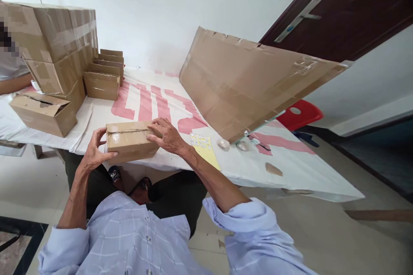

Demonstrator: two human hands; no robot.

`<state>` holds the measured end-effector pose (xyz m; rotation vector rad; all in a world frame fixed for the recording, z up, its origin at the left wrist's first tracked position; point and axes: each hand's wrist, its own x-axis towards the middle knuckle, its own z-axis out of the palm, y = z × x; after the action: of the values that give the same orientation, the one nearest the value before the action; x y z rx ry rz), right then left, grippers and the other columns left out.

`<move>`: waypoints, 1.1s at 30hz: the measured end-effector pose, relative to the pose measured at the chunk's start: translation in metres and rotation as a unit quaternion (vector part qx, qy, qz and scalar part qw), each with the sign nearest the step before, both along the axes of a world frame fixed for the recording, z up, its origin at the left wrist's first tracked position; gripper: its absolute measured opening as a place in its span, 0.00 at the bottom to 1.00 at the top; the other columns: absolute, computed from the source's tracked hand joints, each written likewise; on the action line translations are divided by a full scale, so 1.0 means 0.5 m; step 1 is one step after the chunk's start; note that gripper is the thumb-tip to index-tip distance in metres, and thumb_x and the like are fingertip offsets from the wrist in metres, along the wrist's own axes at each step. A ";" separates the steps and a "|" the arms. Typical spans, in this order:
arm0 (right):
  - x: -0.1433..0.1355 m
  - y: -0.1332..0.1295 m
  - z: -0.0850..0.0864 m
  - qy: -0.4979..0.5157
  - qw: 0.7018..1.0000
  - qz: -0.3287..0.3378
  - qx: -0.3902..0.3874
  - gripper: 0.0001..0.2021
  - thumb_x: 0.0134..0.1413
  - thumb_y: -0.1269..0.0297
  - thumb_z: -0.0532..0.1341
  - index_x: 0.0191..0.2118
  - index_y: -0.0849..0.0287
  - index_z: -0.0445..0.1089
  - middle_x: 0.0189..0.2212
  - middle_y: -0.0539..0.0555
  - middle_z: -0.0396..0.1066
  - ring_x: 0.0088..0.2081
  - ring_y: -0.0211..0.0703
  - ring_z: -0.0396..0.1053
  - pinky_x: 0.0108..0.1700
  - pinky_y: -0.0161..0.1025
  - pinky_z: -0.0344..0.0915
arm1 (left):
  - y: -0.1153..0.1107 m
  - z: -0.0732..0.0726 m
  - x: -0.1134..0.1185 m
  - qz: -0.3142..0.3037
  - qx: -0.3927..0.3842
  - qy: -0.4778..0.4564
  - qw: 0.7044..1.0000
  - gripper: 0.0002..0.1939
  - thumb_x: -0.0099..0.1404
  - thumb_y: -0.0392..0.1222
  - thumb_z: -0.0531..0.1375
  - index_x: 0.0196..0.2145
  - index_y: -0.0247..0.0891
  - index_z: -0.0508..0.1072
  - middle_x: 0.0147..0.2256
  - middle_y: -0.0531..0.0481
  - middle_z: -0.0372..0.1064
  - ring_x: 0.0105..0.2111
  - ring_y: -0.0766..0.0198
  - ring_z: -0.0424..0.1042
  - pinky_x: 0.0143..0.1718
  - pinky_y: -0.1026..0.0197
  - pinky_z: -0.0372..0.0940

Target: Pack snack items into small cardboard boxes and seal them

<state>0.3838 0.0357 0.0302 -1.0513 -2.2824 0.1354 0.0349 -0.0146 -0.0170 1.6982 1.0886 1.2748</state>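
Observation:
A small brown cardboard box with closed top flaps sits at the table's front edge, right before me. My left hand grips its left end, thumb on the front side and fingers toward the back. Over the right end lies my right hand, its fingers bent onto the top by the flap seam. A yellow sheet with small pale stickers lies just right of my right forearm.
Stacked large cartons and a row of open small boxes stand at the left, near another closed box. A big cardboard sheet leans on the right. Behind it is a red stool. Another person's arm shows far left.

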 end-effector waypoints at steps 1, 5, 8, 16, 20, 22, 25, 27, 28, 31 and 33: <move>-0.003 -0.003 0.003 -0.020 1.000 0.000 0.005 0.14 0.71 0.53 0.68 0.55 0.52 0.82 0.56 0.63 0.77 0.58 0.62 0.71 0.63 0.61 0.70 | 0.001 0.004 0.001 0.002 0.003 0.007 1.000 0.50 0.53 0.57 0.81 0.66 0.48 0.64 0.73 0.35 0.65 0.76 0.36 0.64 0.67 0.37 0.70; -0.015 -0.015 0.010 -0.063 0.998 0.020 0.019 0.16 0.72 0.52 0.67 0.57 0.54 0.80 0.56 0.64 0.76 0.58 0.63 0.70 0.60 0.59 0.70 | 0.006 0.021 0.002 0.010 0.011 0.053 0.998 0.46 0.52 0.56 0.81 0.63 0.47 0.67 0.68 0.39 0.69 0.70 0.38 0.69 0.67 0.36 0.70; -0.031 -0.025 0.011 -0.057 0.997 0.046 0.022 0.15 0.72 0.51 0.68 0.54 0.55 0.79 0.54 0.63 0.76 0.56 0.60 0.71 0.59 0.57 0.70 | 0.007 0.032 -0.003 0.004 0.024 0.090 0.996 0.41 0.54 0.56 0.80 0.61 0.47 0.70 0.68 0.39 0.68 0.70 0.39 0.69 0.67 0.34 0.70; -0.034 -0.047 0.011 0.035 0.998 0.052 0.031 0.10 0.73 0.54 0.66 0.51 0.52 0.79 0.53 0.61 0.76 0.57 0.59 0.72 0.62 0.58 0.71 | -0.001 0.040 -0.007 -0.035 0.008 0.098 0.995 0.43 0.59 0.57 0.78 0.69 0.54 0.72 0.70 0.41 0.58 0.74 0.38 0.61 0.69 0.35 0.69; 0.018 -0.001 -0.007 0.125 0.991 -0.033 0.036 0.14 0.77 0.53 0.59 0.52 0.52 0.80 0.53 0.61 0.77 0.57 0.57 0.74 0.61 0.55 0.73 | -0.002 0.050 -0.008 -0.042 -0.002 0.123 0.992 0.44 0.58 0.55 0.78 0.69 0.54 0.71 0.68 0.42 0.59 0.72 0.37 0.62 0.70 0.33 0.68; 0.052 0.035 -0.027 0.126 0.985 -0.120 0.002 0.16 0.78 0.55 0.56 0.50 0.53 0.80 0.50 0.61 0.77 0.54 0.56 0.75 0.57 0.53 0.75 | -0.003 0.056 -0.006 -0.039 -0.002 0.136 0.990 0.42 0.57 0.57 0.78 0.66 0.51 0.73 0.67 0.42 0.59 0.72 0.37 0.63 0.70 0.33 0.69; 0.092 0.074 -0.068 0.013 0.964 -0.246 -0.103 0.13 0.74 0.58 0.59 0.48 0.57 0.80 0.49 0.62 0.78 0.53 0.56 0.75 0.56 0.50 0.74 | -0.005 0.063 0.002 -0.031 -0.004 0.131 0.991 0.41 0.57 0.61 0.78 0.64 0.50 0.74 0.68 0.42 0.58 0.72 0.38 0.62 0.70 0.34 0.70; 0.102 0.082 -0.098 -0.087 0.934 -0.301 -0.173 0.12 0.72 0.57 0.64 0.50 0.60 0.80 0.51 0.64 0.78 0.55 0.57 0.75 0.56 0.48 0.73 | -0.005 0.065 0.008 -0.022 -0.004 0.118 0.993 0.40 0.59 0.62 0.77 0.64 0.50 0.73 0.69 0.42 0.57 0.72 0.39 0.63 0.69 0.36 0.71; 0.102 0.082 -0.112 -0.121 0.920 -0.316 -0.196 0.13 0.71 0.57 0.67 0.50 0.61 0.80 0.52 0.65 0.78 0.55 0.57 0.76 0.55 0.47 0.73 | -0.005 0.065 0.010 -0.018 -0.004 0.114 0.993 0.39 0.60 0.62 0.77 0.64 0.50 0.73 0.69 0.42 0.58 0.72 0.40 0.63 0.68 0.37 0.72; 0.090 0.074 -0.143 -0.146 0.910 -0.326 -0.211 0.12 0.69 0.57 0.69 0.47 0.60 0.79 0.53 0.65 0.78 0.55 0.57 0.76 0.53 0.45 0.72 | 0.004 0.064 0.007 -0.015 -0.002 0.108 0.994 0.40 0.58 0.62 0.78 0.63 0.51 0.74 0.67 0.43 0.60 0.70 0.40 0.66 0.66 0.37 0.74; 0.082 0.072 -0.154 -0.131 0.916 -0.326 -0.195 0.09 0.69 0.60 0.68 0.46 0.60 0.78 0.53 0.65 0.77 0.56 0.57 0.76 0.54 0.46 0.72 | 0.014 0.065 0.000 -0.022 0.001 0.104 0.994 0.41 0.57 0.63 0.78 0.63 0.51 0.75 0.67 0.43 0.62 0.69 0.39 0.67 0.66 0.37 0.74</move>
<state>0.4248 0.0715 -0.0469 -2.0949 -2.0330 0.1859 0.0348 -0.0078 0.0156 1.8791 1.1617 1.0890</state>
